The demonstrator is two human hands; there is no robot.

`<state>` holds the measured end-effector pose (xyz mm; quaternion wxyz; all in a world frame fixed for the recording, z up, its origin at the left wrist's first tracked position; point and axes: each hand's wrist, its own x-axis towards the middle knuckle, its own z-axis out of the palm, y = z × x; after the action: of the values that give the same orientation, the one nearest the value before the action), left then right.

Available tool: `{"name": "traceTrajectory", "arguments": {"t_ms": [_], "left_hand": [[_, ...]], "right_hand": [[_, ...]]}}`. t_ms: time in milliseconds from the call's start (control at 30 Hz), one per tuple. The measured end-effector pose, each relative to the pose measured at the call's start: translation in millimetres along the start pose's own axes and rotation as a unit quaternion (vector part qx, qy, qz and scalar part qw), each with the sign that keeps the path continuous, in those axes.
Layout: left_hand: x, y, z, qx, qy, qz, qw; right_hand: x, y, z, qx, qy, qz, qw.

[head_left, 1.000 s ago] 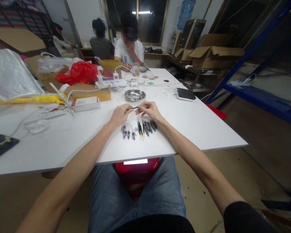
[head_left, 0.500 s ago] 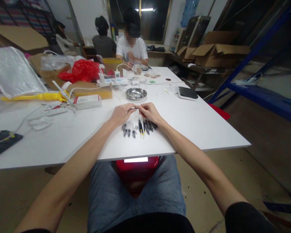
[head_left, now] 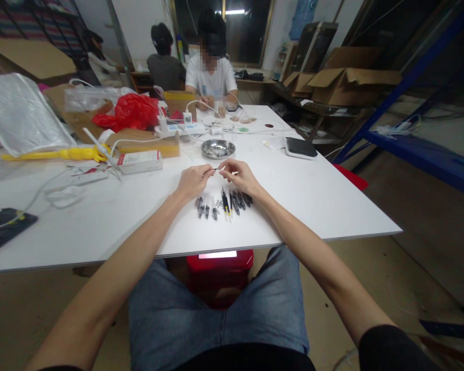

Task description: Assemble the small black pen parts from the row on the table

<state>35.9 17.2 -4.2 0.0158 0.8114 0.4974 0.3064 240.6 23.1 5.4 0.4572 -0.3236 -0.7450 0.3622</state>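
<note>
My left hand point(head_left: 195, 181) and my right hand point(head_left: 239, 176) meet above the white table, fingertips nearly touching. Between them is a thin dark and pale piece point(head_left: 217, 169), like a pen part, pinched by my left fingers. My right fingers are closed at its pale end; what they grip is too small to make out. Just below the hands lie several clear pen barrels with dark tips point(head_left: 207, 208), small grey bits point(head_left: 219, 203), dark refills with yellow and white ends point(head_left: 226, 202), and several black pen parts point(head_left: 239, 201).
Beyond my hands stands a round metal dish point(head_left: 218, 149) with small items inside. A white-and-red box point(head_left: 140, 162), red plastic bag point(head_left: 127, 112) and power strip point(head_left: 183, 129) are at left. A dark flat device point(head_left: 300, 147) lies right. A person point(head_left: 211, 72) sits across the table point(head_left: 325, 206).
My right fingers have parted slightly from the left ones, and a pale end now shows between them. My legs have spread apart. The person across has lowered their hands.
</note>
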Motion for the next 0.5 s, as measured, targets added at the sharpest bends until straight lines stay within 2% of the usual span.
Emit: {"name": "traceTrajectory", "arguments": {"t_ms": [233,500], "left_hand": [[-0.1,1.8,-1.7,-0.034,-0.022,0.031,0.999],[-2.2,6.5,-5.5,-0.002,-0.037,0.053,0.998]], "right_hand": [[-1.4,-1.1,-1.4,-0.026,0.01,-0.004,1.0],[-4.4,3.8,6.9,-0.035,-0.027,0.016,0.999]]}}
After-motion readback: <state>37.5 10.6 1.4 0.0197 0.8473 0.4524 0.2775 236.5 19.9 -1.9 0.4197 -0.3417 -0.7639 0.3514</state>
